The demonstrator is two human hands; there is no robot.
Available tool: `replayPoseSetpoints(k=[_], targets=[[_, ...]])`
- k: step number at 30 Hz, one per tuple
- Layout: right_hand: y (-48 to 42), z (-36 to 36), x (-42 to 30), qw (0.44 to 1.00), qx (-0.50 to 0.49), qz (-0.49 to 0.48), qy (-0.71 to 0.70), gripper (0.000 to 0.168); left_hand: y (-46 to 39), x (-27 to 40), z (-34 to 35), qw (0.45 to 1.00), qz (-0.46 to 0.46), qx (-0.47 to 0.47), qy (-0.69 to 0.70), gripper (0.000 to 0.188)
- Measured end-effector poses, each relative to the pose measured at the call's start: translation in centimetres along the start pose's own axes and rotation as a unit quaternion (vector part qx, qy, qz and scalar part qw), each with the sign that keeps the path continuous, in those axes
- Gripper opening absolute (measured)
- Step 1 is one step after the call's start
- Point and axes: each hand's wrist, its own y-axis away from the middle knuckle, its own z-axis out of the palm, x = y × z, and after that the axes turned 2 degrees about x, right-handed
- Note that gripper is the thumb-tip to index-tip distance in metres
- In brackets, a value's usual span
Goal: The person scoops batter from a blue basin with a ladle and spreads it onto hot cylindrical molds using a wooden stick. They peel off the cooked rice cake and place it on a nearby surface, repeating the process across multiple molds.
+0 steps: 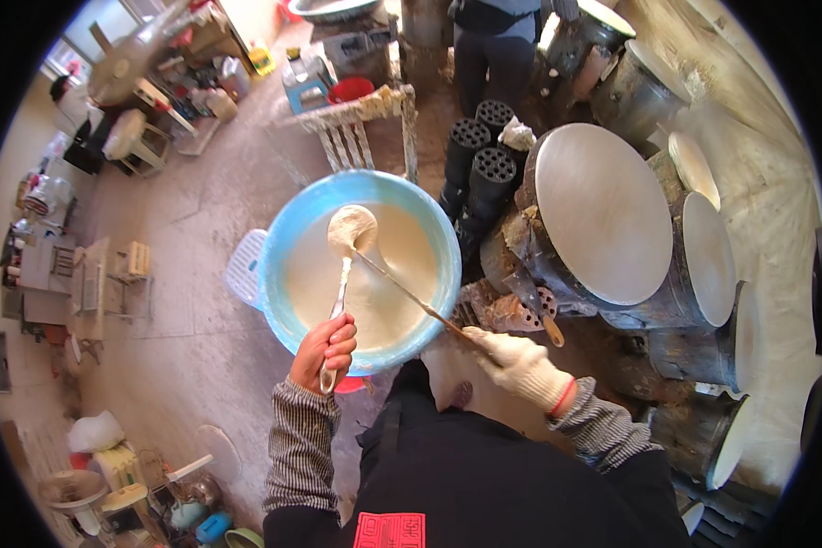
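Note:
Before me stands a large blue plastic basin [274, 274] holding pale, creamy batter [315, 294]. My bare left hand [325, 353] grips the handle of a metal ladle [340, 301], whose bowl is heaped with batter above the basin. In a white knit glove, my right hand [520, 363] holds a thin stick [418, 301] slanting over the rim. The stick's far tip meets the ladle near the base of its bowl. To the right is a round flat griddle [603, 212] on a drum stove [548, 253], with a pale, smooth top.
Several black honeycomb coal briquettes [493, 168] are stacked between basin and stove. A wooden-handled scraper [531, 301] lies below the large griddle. More drum stoves [692, 356] line the right side. Another person [496, 55] stands ahead, beyond a batter-crusted chair [356, 130]. A blue plastic stool [243, 267] sits left of the basin.

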Motion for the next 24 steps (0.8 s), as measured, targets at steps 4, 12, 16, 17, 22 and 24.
replayPoseSetpoints(k=[4,12,16,17,22,24], targets=[[1.7,-4.7,-1.7,0.99,0.107,-0.058,-0.071,0.035,6.5,-1.2,4.1,0.968,0.129,0.036,-0.214,0.017],[5.3,-8.4,-3.6,0.967,0.199,-0.095,-0.128,0.037,12.5,-2.0,5.6,0.905,0.311,0.008,-0.292,0.021],[3.5,-5.0,-4.2,0.953,0.214,-0.123,-0.177,0.039,9.5,-1.3,3.1,0.974,0.198,-0.056,-0.099,0.024],[3.0,-3.9,-4.2,0.957,0.197,-0.097,-0.191,0.037,8.4,-1.1,2.3,0.986,0.152,-0.061,-0.044,0.025],[3.7,-1.7,-0.2,0.997,0.08,-0.006,0.011,0.033,4.9,0.0,-1.6,0.996,-0.008,-0.011,0.088,0.026],[4.3,-1.9,0.0,0.996,0.091,-0.003,-0.003,0.033,6.3,-1.1,-2.8,0.997,0.006,-0.056,0.045,0.027]])
